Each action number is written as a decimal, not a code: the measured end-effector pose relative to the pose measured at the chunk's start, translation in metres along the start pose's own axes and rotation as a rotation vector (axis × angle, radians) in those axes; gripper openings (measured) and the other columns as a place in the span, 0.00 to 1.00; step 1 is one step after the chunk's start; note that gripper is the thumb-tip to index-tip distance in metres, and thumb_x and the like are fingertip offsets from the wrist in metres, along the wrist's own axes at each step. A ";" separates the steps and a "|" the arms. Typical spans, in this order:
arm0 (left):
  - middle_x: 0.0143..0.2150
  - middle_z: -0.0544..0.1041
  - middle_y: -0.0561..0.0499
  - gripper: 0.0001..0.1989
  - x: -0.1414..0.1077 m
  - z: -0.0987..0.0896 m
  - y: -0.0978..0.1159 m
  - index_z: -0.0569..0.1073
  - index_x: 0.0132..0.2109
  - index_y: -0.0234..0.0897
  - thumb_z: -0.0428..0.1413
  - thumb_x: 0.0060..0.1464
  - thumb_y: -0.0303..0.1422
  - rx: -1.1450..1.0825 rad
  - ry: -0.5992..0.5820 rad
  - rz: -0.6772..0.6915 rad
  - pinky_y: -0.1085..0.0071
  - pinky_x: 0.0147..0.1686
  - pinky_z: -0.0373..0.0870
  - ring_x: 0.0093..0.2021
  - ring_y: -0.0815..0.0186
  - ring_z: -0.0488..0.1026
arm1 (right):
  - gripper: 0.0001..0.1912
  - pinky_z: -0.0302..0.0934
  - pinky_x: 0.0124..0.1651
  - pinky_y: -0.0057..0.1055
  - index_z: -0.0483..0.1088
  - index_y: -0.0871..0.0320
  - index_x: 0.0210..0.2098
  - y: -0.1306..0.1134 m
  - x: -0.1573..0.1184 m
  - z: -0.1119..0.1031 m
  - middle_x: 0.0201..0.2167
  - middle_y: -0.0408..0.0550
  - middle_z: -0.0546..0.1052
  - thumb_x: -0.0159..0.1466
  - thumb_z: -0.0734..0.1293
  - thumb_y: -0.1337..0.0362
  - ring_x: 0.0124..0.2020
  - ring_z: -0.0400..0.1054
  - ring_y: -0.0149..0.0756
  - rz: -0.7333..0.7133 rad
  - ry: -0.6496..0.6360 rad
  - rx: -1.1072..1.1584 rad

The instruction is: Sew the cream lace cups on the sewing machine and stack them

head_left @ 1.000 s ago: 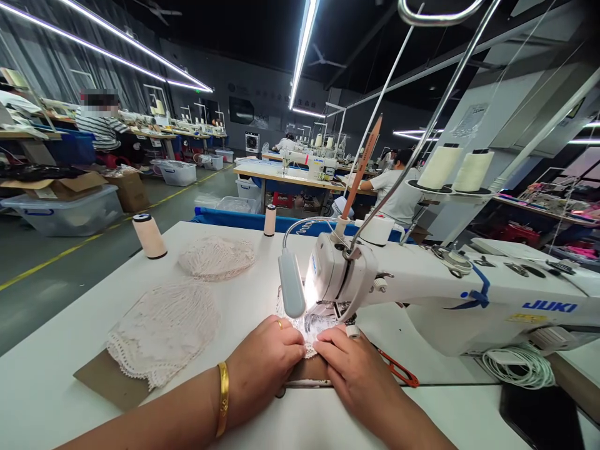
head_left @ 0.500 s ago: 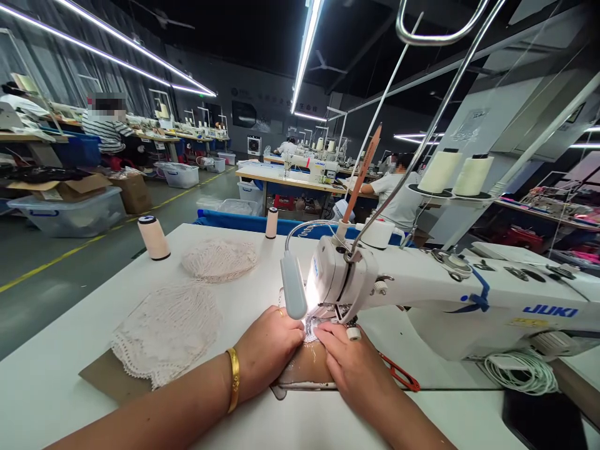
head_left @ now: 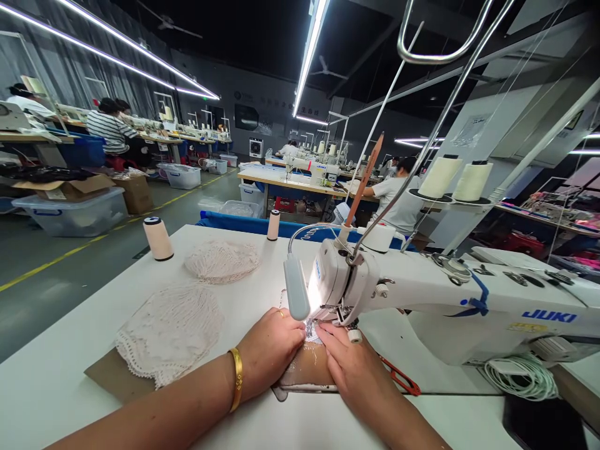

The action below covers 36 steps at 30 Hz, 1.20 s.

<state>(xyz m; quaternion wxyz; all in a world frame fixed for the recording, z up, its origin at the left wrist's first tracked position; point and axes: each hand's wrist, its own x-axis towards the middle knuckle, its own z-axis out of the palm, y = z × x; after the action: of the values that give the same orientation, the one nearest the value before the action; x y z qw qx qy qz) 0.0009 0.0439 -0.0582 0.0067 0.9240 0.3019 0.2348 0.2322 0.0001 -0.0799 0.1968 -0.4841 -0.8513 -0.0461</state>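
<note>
A white sewing machine (head_left: pixel 347 275) stands over a small piece of white lace (head_left: pixel 312 332) lit by its lamp (head_left: pixel 296 289). To the left of the needle area, my left hand (head_left: pixel 272 347) has its fingers closed on the lace edge. My right hand (head_left: pixel 351 359) presses its fingertips on the lace from the right, just under the machine head. Between the hands lies a brown, shiny plate (head_left: pixel 307 369). Two beige lace pieces, one nearer (head_left: pixel 173 328) and one farther (head_left: pixel 222 261), rest on the left of the table, the nearer one partly over brown card (head_left: pixel 110 375).
Thread cones stand at the table's back left (head_left: pixel 158 239) and back middle (head_left: pixel 273 225). Red-handled scissors (head_left: pixel 400 377) lie beside my right wrist. A coiled pale cable (head_left: pixel 520 375) and a black object (head_left: pixel 539 419) are at the right. People sit at machines farther off.
The whole view has shifted slightly. Both hands remain at the lace under the machine head, with hardly any visible movement.
</note>
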 end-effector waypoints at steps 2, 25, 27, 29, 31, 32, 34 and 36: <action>0.41 0.83 0.48 0.13 0.000 -0.002 0.000 0.79 0.40 0.38 0.52 0.70 0.22 -0.019 -0.010 -0.009 0.61 0.46 0.72 0.43 0.57 0.78 | 0.29 0.79 0.48 0.45 0.73 0.57 0.64 0.000 0.000 -0.001 0.56 0.58 0.82 0.69 0.57 0.78 0.52 0.79 0.50 -0.018 0.016 0.003; 0.42 0.78 0.50 0.07 -0.011 -0.024 0.003 0.74 0.36 0.39 0.59 0.62 0.24 -0.125 -0.089 -0.009 0.65 0.39 0.65 0.39 0.61 0.73 | 0.16 0.64 0.44 0.36 0.73 0.53 0.43 -0.010 -0.007 -0.022 0.44 0.46 0.79 0.66 0.62 0.80 0.44 0.70 0.42 -0.196 0.016 0.227; 0.43 0.80 0.51 0.08 -0.013 -0.022 0.010 0.75 0.36 0.39 0.59 0.62 0.22 -0.146 -0.070 0.040 0.64 0.40 0.67 0.40 0.62 0.74 | 0.16 0.64 0.45 0.36 0.73 0.53 0.43 -0.010 -0.008 -0.024 0.44 0.46 0.80 0.67 0.63 0.80 0.44 0.70 0.41 -0.203 0.014 0.238; 0.40 0.82 0.52 0.10 -0.014 -0.019 0.016 0.75 0.34 0.39 0.57 0.65 0.22 -0.162 -0.057 0.075 0.64 0.41 0.68 0.40 0.62 0.75 | 0.16 0.63 0.45 0.36 0.74 0.52 0.44 -0.010 -0.008 -0.026 0.42 0.45 0.80 0.69 0.63 0.79 0.43 0.70 0.41 -0.196 -0.004 0.234; 0.37 0.82 0.52 0.13 -0.016 -0.017 0.020 0.74 0.32 0.38 0.56 0.67 0.23 -0.178 -0.039 0.078 0.64 0.42 0.70 0.39 0.63 0.76 | 0.15 0.63 0.44 0.36 0.74 0.52 0.44 -0.009 -0.008 -0.027 0.41 0.44 0.80 0.69 0.63 0.79 0.42 0.70 0.41 -0.179 -0.031 0.204; 0.37 0.82 0.53 0.14 -0.017 -0.016 0.021 0.74 0.31 0.38 0.56 0.67 0.22 -0.186 -0.035 0.073 0.64 0.42 0.70 0.38 0.63 0.76 | 0.15 0.63 0.44 0.36 0.74 0.51 0.43 -0.009 -0.008 -0.028 0.40 0.44 0.80 0.70 0.63 0.78 0.41 0.70 0.41 -0.169 -0.043 0.181; 0.37 0.82 0.53 0.14 -0.019 -0.015 0.023 0.74 0.31 0.38 0.57 0.66 0.22 -0.202 -0.041 0.065 0.64 0.42 0.71 0.38 0.63 0.77 | 0.15 0.62 0.43 0.36 0.74 0.51 0.41 -0.007 -0.008 -0.029 0.38 0.44 0.79 0.70 0.63 0.78 0.40 0.70 0.41 -0.155 -0.057 0.135; 0.38 0.83 0.52 0.12 -0.020 -0.014 0.024 0.75 0.32 0.38 0.58 0.65 0.21 -0.205 -0.051 0.054 0.65 0.44 0.72 0.40 0.62 0.78 | 0.15 0.62 0.43 0.36 0.73 0.50 0.39 -0.005 -0.007 -0.029 0.35 0.44 0.78 0.71 0.62 0.77 0.39 0.69 0.41 -0.143 -0.059 0.101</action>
<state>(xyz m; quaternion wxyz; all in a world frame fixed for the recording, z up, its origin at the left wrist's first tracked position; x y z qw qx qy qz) -0.0061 0.0116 -0.0510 0.1026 0.9318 0.2511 0.2411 0.2399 -0.0163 -0.0555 0.1920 -0.4129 -0.8903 -0.0025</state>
